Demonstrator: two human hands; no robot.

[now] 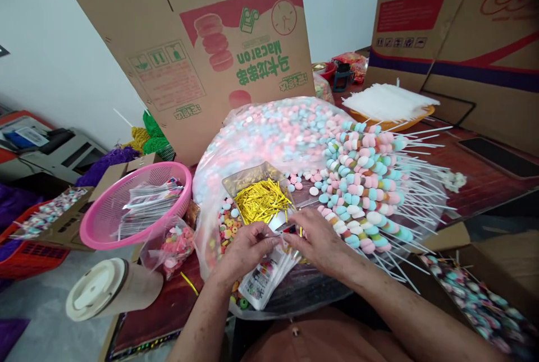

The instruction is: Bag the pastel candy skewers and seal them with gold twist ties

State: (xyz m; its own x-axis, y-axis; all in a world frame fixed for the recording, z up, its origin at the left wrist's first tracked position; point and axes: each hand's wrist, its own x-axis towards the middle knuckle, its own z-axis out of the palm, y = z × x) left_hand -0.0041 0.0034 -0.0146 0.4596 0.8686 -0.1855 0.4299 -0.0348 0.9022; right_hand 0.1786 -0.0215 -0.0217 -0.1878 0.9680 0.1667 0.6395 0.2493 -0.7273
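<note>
My left hand (246, 250) is closed on a stack of small clear printed bags (267, 275) lying on a plastic sheet. My right hand (315, 238) pinches the top of the same stack, close to a pile of gold twist ties (261, 200). Just to the right lies a heap of pastel candy skewers (366, 182) with white sticks pointing right. Behind them spreads a large clear bag of loose pink, blue and white candies (278, 132).
A pink basket (105, 221) with packets stands at left, a lidded paper cup (112, 289) lies near the table's front left edge. Open cardboard boxes (210, 42) rise behind. An orange tray of white sheets (389, 105) sits back right. Wrapped skewers fill a box (475, 300) at lower right.
</note>
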